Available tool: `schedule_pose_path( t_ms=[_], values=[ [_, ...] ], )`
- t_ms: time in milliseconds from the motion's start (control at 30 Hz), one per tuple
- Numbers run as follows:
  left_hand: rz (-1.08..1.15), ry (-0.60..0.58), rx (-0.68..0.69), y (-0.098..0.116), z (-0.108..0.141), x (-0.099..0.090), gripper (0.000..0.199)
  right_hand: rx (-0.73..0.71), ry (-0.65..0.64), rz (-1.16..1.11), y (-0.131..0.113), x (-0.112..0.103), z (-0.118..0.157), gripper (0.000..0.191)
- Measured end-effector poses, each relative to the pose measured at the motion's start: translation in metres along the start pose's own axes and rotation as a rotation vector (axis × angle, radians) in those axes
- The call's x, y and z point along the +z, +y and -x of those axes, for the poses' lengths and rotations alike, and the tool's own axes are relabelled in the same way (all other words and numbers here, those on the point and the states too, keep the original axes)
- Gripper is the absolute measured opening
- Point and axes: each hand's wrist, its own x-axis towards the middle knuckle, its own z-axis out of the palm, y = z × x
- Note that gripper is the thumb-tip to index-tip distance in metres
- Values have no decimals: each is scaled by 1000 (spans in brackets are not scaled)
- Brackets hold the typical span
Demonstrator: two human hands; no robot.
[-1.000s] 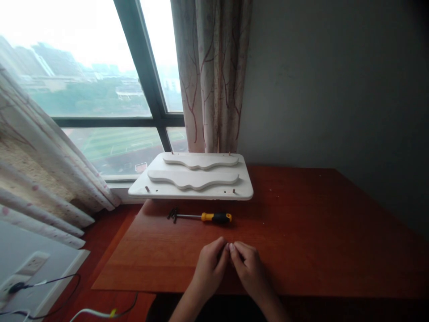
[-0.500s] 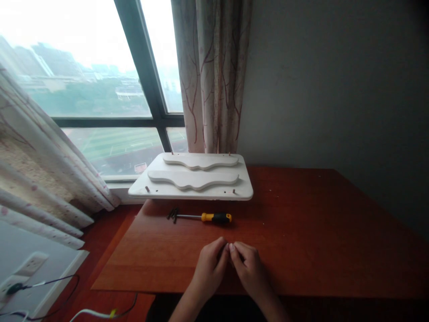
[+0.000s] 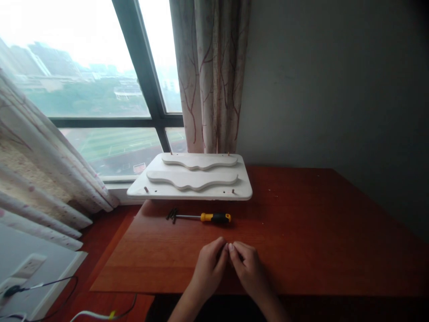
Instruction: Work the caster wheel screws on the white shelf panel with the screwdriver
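Observation:
My left hand (image 3: 211, 264) and my right hand (image 3: 247, 266) meet at their fingertips above the front of the brown table (image 3: 321, 232). Both have curled, closed fingers; whatever may be between them is too small or hidden to name. Beyond them lies a yellow and black screwdriver (image 3: 216, 218), its shaft pointing left. Several dark screws (image 3: 172, 215) sit in a small pile at its tip. Further back is a white board (image 3: 137, 188) with wooden pegs standing up near its corners. Two white wavy-edged pieces (image 3: 192, 179) rest on the board.
A window (image 3: 114, 147) and patterned curtains (image 3: 208, 80) are behind and to the left. A grey wall (image 3: 321, 89) rises behind the table. Sockets (image 3: 30, 267) and cables (image 3: 94, 314) are at the lower left, beside the table's left edge.

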Motion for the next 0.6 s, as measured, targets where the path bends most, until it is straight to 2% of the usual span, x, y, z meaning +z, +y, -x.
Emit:
schedule_pose_path(
  t_ms=[600],
  values=[
    [-18,0,-5,1,0,0,32,33,-9,0,-2,-1,-1,43]
  ],
)
